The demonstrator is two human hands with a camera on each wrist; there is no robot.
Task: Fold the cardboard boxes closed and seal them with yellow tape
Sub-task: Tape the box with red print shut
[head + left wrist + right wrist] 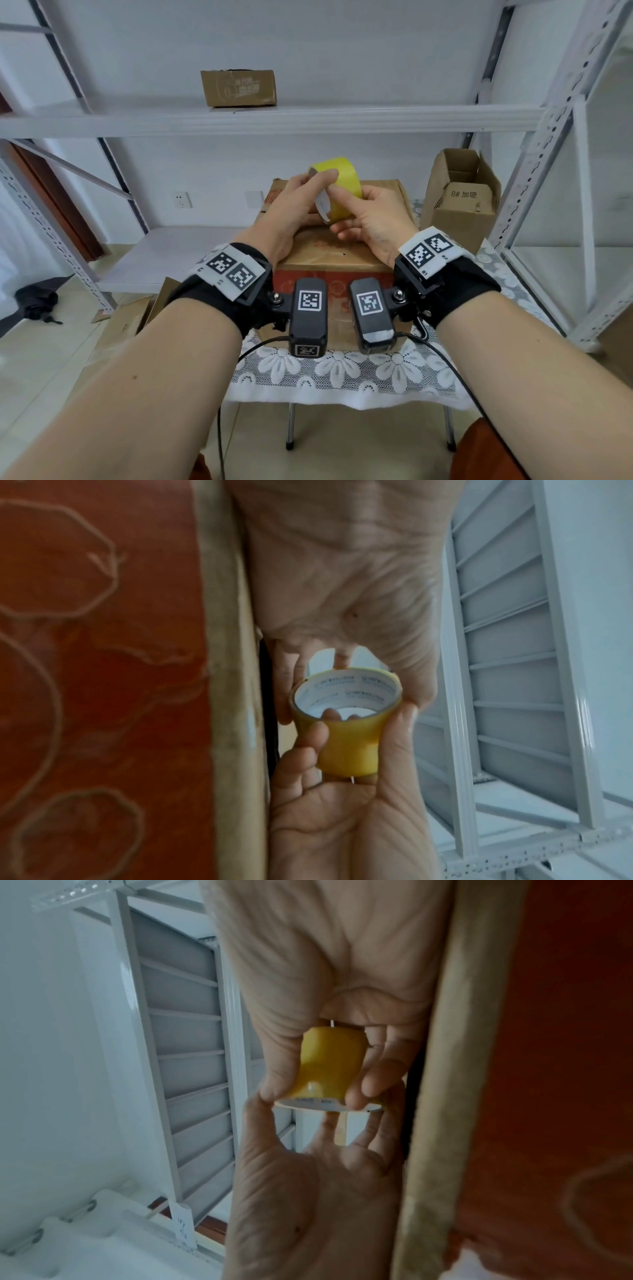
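Note:
A yellow tape roll [337, 186] with a white core is held in the air by both hands, just above the closed top of a brown and red cardboard box [335, 253]. My left hand [318, 185] pinches the roll's left rim with its thumb on top. My right hand [366, 212] grips the roll from the right, thumb on the yellow band and fingers underneath. The left wrist view looks into the roll [349, 739], with the left hand [342, 631] above it and the right hand [346, 818] below. In the right wrist view the right hand [325, 993] wraps the roll [329, 1064].
The box stands on a small table with a lace cloth [342, 373]. An open small carton [466, 198] stands at the right. A closed small box [238, 88] sits on the white metal shelving [274, 118]. Flattened cardboard [137, 318] and a black umbrella [36, 301] lie at the left.

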